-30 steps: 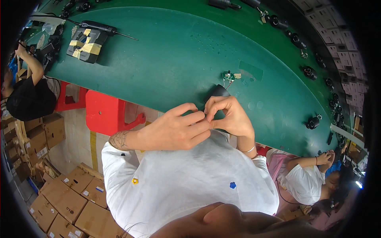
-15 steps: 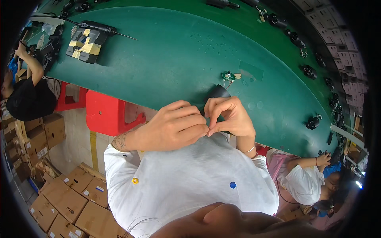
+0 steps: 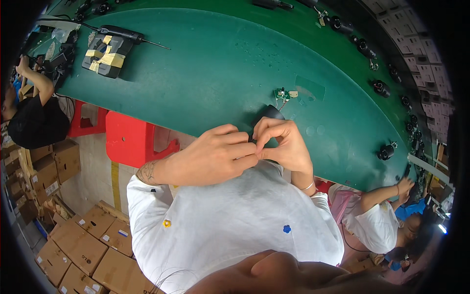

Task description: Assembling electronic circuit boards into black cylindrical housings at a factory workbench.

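Note:
At the near edge of the green table [image 3: 210,68], my left hand [image 3: 213,154] and my right hand [image 3: 286,144] meet fingertip to fingertip. Both are closed in a pinch, and whatever lies between the fingers is hidden or too small to make out. Just beyond my right fingers is a black cylindrical housing [image 3: 270,113], its near part covered by my hand. Thin wires run from it to a small green circuit board [image 3: 282,94] on the table. A small pale piece [image 3: 293,94] sits at the board's right side.
An electric screwdriver [image 3: 120,33] rests on a black holder [image 3: 105,56] wrapped with yellow tape, far left. Several black cylindrical units line the far and right sides, one unit [image 3: 386,152] nearer. Red stools [image 3: 128,139] and cartons [image 3: 78,245] stand left. Co-workers sit either side.
My hands stay together, with only slight shifts of the fingers and wrists. The co-worker on the right has raised their hands a little. The housing and circuit board have not moved.

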A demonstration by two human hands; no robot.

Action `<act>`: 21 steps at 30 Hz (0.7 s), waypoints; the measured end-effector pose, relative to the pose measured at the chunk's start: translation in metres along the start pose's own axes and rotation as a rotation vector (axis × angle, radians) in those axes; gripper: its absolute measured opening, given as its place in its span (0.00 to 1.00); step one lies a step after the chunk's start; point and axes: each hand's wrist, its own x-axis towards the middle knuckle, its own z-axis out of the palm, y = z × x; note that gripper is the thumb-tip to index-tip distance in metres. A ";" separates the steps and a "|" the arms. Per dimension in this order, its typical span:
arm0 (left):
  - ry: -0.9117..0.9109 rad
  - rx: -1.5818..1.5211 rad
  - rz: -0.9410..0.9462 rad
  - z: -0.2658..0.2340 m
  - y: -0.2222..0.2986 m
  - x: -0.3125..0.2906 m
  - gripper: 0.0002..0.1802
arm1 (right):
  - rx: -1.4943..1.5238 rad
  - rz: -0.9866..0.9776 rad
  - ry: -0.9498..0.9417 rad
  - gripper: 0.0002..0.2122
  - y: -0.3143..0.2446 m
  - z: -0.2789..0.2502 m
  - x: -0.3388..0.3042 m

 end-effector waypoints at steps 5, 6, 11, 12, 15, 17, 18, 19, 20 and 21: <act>-0.006 -0.081 -0.038 0.004 -0.002 0.000 0.08 | -0.037 0.001 0.042 0.09 0.002 0.001 0.001; -0.004 -0.110 -0.054 0.004 -0.003 0.000 0.08 | -0.043 -0.003 0.047 0.09 0.002 0.001 0.001; 0.042 -0.148 -0.089 0.007 -0.004 -0.003 0.09 | -0.067 -0.058 0.081 0.09 0.004 0.002 0.000; 0.043 -0.147 -0.090 0.009 -0.005 -0.003 0.09 | -0.067 -0.058 0.080 0.09 0.005 0.003 0.001; 0.079 -0.234 -0.099 0.013 -0.008 -0.006 0.07 | -0.072 -0.107 0.072 0.09 0.005 0.003 0.001; 0.092 -0.263 -0.101 0.013 -0.009 -0.005 0.07 | -0.074 -0.123 0.070 0.09 0.005 0.003 0.000; 0.104 -0.303 -0.107 0.013 -0.009 -0.005 0.07 | -0.070 -0.134 0.075 0.09 0.005 0.003 0.000; 0.115 -0.344 -0.113 0.013 -0.009 -0.004 0.07 | -0.066 -0.144 0.080 0.09 0.005 0.003 -0.001; 0.127 -0.384 -0.119 0.013 -0.009 -0.003 0.07 | -0.062 -0.155 0.085 0.09 0.005 0.003 -0.001; 0.138 -0.425 -0.124 0.013 -0.009 -0.002 0.07 | -0.058 -0.166 0.090 0.09 0.005 0.003 -0.002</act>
